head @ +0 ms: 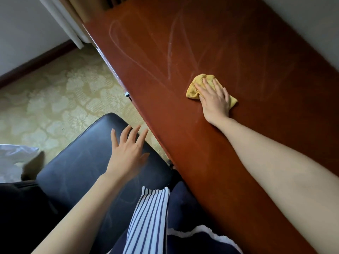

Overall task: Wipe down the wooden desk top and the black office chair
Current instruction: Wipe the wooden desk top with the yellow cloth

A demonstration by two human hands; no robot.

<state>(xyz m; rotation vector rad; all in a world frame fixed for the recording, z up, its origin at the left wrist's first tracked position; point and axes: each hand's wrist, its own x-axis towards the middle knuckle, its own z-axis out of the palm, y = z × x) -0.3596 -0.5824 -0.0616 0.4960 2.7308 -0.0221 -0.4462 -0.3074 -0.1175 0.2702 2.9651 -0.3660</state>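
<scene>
While the right hand (214, 99) lies flat on the yellow cloth (193, 90), fingers straight and pressing rather than gripping, the head view shows the step in hand as wiping the wooden desk top (156, 74). The cloth sits bunched under the palm, about midway along the desk and nearer its front edge than the wall. The left hand (128, 151) is released, fingers spread over the black office chair (73, 171), which stands just beside the desk's front edge; whether the palm touches the padding I cannot tell.

To do this step well, I judge the cloth should be flattened so more of it meets the wood. Strokes should overlap along the length of the top and run out to both long edges. Pale curved smears (170, 52) beyond the cloth suggest dust or moisture that looping passes leave behind.

The desk is a long, narrow slab of smooth reddish-brown wood with a dull sheen. The cloth looks soft and napped. The chair padding is a rounded, leather-like black cushion, faintly scuffed. Below lies a pale patterned carpet (55, 98).
</scene>
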